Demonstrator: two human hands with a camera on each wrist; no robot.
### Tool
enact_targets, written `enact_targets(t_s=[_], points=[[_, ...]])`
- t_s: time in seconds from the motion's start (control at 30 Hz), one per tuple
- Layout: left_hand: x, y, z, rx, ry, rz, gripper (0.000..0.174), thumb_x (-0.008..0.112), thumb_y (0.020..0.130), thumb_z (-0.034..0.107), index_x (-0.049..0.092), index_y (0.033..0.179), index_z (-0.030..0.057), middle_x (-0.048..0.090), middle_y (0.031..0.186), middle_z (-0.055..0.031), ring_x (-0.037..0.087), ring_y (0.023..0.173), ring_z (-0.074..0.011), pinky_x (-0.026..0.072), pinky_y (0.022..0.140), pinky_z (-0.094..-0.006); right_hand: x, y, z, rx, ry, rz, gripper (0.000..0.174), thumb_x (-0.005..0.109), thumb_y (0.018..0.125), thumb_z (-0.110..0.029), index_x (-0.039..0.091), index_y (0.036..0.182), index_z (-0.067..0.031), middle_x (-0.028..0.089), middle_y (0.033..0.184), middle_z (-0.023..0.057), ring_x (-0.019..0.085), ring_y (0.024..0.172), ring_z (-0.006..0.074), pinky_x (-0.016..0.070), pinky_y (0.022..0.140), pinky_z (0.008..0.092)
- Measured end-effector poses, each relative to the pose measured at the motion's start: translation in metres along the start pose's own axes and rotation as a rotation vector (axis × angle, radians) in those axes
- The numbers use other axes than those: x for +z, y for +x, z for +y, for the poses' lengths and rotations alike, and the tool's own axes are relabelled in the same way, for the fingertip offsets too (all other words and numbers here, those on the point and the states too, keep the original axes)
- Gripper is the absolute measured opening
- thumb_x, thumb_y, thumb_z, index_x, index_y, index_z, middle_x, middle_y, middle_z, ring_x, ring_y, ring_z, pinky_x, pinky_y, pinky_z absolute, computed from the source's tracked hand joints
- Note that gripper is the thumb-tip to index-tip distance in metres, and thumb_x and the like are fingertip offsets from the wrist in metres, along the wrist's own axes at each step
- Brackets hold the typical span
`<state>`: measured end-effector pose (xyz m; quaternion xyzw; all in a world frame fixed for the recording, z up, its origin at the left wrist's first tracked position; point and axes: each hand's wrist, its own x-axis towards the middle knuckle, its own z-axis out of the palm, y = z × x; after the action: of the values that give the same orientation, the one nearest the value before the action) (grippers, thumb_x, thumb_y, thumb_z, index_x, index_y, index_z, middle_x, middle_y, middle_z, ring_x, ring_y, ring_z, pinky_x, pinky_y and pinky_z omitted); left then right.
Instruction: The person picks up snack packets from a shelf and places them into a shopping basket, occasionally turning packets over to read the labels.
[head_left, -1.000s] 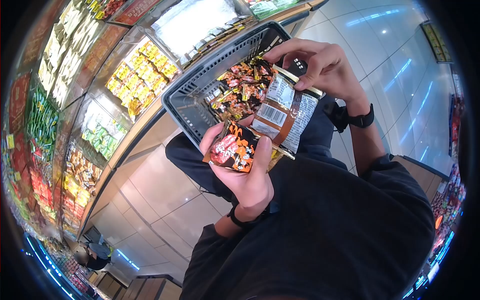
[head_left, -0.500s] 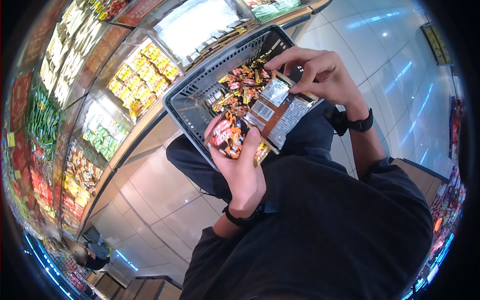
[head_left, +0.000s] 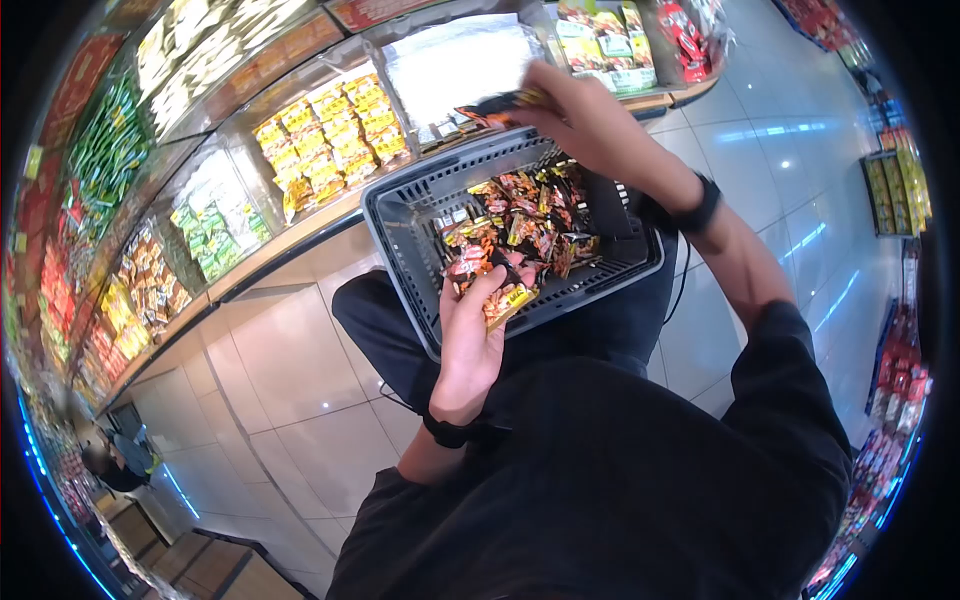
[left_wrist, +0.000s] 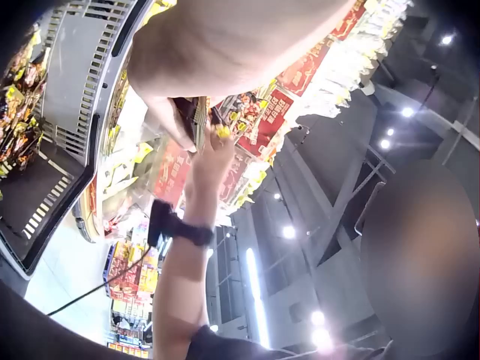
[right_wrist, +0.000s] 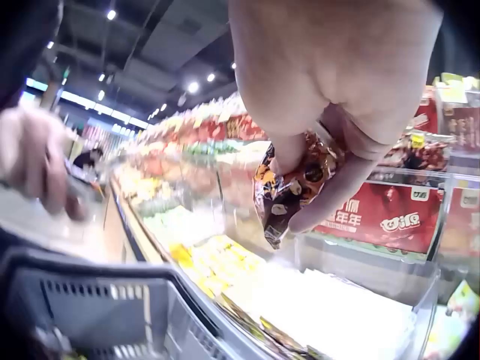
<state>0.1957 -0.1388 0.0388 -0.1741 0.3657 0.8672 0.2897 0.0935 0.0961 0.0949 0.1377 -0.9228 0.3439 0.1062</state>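
My left hand holds black, orange and yellow snack packets over the near left part of a grey basket. Its thumb lies across the top of them. More packets in the same colours are heaped inside the basket. Beyond the basket's far rim, my right hand grips a dark packet, held out over the display bins. In the right wrist view this packet shows black, orange and brown printing, pinched between thumb and fingers. There my left hand appears blurred at the left.
Display bins run along the far side, with yellow packets, green packets and a bright white bin. A wooden counter edge borders them. My knee is under the basket. Another person is far left.
My right hand has moved from above the basket up and away over the bins with a packet; the barcode side is out of view. My left hand has shifted little. The head view has turned.
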Motion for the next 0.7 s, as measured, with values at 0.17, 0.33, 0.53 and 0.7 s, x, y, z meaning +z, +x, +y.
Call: enact_targets(t_s=[0.17, 0.33, 0.53, 0.7], points=[[-0.002, 0.001, -0.006, 0.012, -0.07, -0.042, 0.033, 0.061, 0.096, 0.0, 0.051, 0.128, -0.0021, 0.071, 0.112, -0.0187, 0.074, 0.098, -0.0316, 0.0613, 0.088, -0.0411, 0.084, 0.082, 0.071, -0.294, -0.31, -0.171, 0.023, 0.058, 0.088, 0.0, 0.055, 0.111, -0.0026, 0.07, 0.084, 0.0206, 0.069, 0.086, 0.0416, 0.054, 0.074, 0.0505], [-0.006, -0.002, -0.001, 0.036, -0.088, -0.032, 0.034, 0.06, 0.096, -0.001, 0.05, 0.128, -0.0009, 0.071, 0.11, -0.018, 0.074, 0.098, -0.0308, 0.0613, 0.088, -0.0413, 0.138, 0.113, 0.102, -0.364, -0.507, -0.293, 0.021, 0.055, 0.09, -0.002, 0.06, 0.11, -0.0037, 0.071, 0.089, 0.0164, 0.071, 0.092, 0.0353, 0.056, 0.078, 0.0453], [-0.014, 0.004, 0.002, 0.052, -0.116, -0.036, 0.034, 0.06, 0.096, -0.001, 0.05, 0.128, -0.0003, 0.071, 0.11, -0.018, 0.074, 0.096, -0.0302, 0.0613, 0.087, -0.0412, 0.164, 0.121, 0.113, -0.323, -0.642, -0.365, 0.018, 0.057, 0.089, -0.003, 0.065, 0.105, -0.0047, 0.072, 0.09, 0.0157, 0.072, 0.093, 0.0337, 0.0573, 0.08, 0.0435], [-0.014, 0.006, 0.003, 0.048, -0.115, -0.027, 0.034, 0.061, 0.095, -0.001, 0.05, 0.128, -0.0003, 0.071, 0.11, -0.0185, 0.074, 0.095, -0.03, 0.0613, 0.086, -0.0408, 0.154, 0.121, 0.105, -0.357, -0.611, -0.306, 0.026, 0.061, 0.081, 0.004, 0.066, 0.106, -0.0039, 0.073, 0.097, 0.0148, 0.07, 0.094, 0.0338, 0.0569, 0.084, 0.0424]])
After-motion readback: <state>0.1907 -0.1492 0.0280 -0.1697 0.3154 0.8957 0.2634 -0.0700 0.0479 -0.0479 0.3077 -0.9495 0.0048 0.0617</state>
